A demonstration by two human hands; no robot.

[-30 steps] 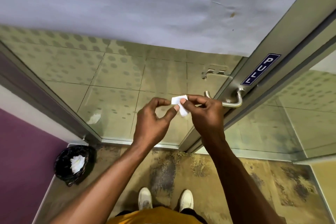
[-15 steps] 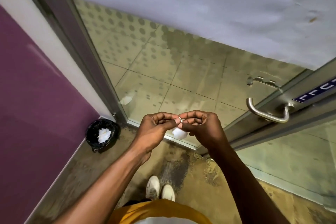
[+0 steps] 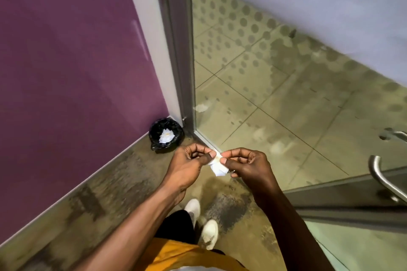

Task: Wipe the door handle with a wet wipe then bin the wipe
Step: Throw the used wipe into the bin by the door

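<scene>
While the left hand (image 3: pixel 187 167) and right hand (image 3: pixel 248 167) pinched the crumpled wet wipe (image 3: pixel 217 166) between closed fingers above the floor, it wanted balling tight, I judged, before dropping squarely into the bin (image 3: pixel 166 134) farther left.

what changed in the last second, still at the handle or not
The view has swung left: the door handle now sits at the right edge and the bin is nearer centre. The left hand and right hand still pinch the wipe between them, now more crumpled.
</scene>
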